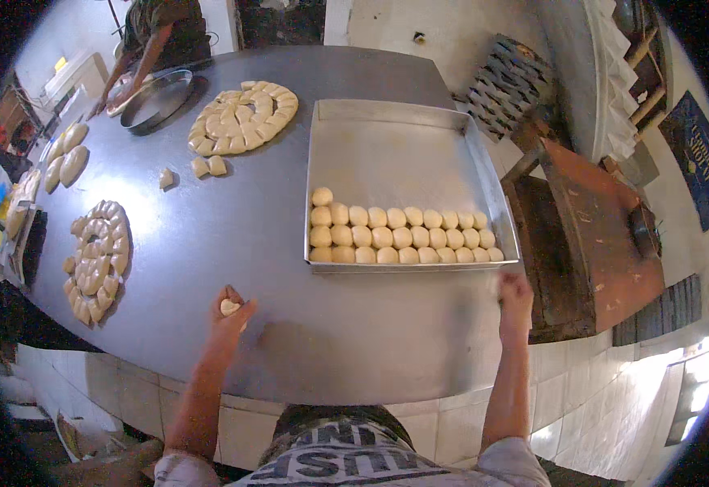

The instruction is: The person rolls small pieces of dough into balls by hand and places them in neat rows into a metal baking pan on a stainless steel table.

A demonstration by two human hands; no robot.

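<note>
My left hand [231, 311] is closed around a small piece of pale dough [229, 308], part of which bulges out between thumb and fingers. It is above the metal table, left of the tray. My right hand [516, 292] is just outside the near right corner of a large square metal tray [395, 146]. Motion blurs its fingers, which look bent, and nothing held can be made out. Rows of round dough balls [382, 237] fill the near part of the tray, with a single ball [322, 196] starting another row at the left.
Cut dough rounds lie on the table [208, 219], one at the far middle [243, 118] and one at the left [97, 261]. Loose dough pieces [209, 167] are nearby. Beyond a round pan [157, 101], another person's hand [121, 99] works. A brown wooden stand [606, 243] is at the right.
</note>
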